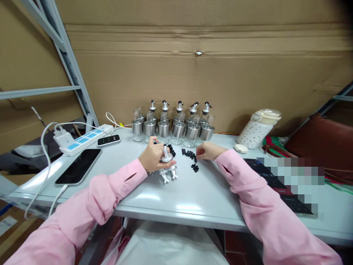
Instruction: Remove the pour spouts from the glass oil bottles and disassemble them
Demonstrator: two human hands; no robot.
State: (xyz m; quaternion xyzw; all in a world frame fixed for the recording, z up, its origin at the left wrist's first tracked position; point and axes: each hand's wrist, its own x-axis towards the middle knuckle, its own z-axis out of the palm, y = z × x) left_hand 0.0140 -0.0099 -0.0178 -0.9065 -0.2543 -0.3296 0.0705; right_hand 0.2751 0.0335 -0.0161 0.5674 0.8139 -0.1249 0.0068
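Pink sleeves [118,184] stretch across the pale table [209,193]. I see the left hand [154,156] gripping a silver pourer [166,158], with loose silver spouts [164,177] on its near side. The right hand's [206,151] fingers are bent together beside small black tubes [189,153]; whether they pinch one, I can't tell. Steel-sleeved bottles [178,130] stand on the far side.

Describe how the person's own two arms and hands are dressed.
The left sleeve and right sleeve are long, loose and plain pink, with wrinkled, bunched fabric and a narrow slit near each cuff. No print shows on either. The left hand and right hand are bare, without gloves.
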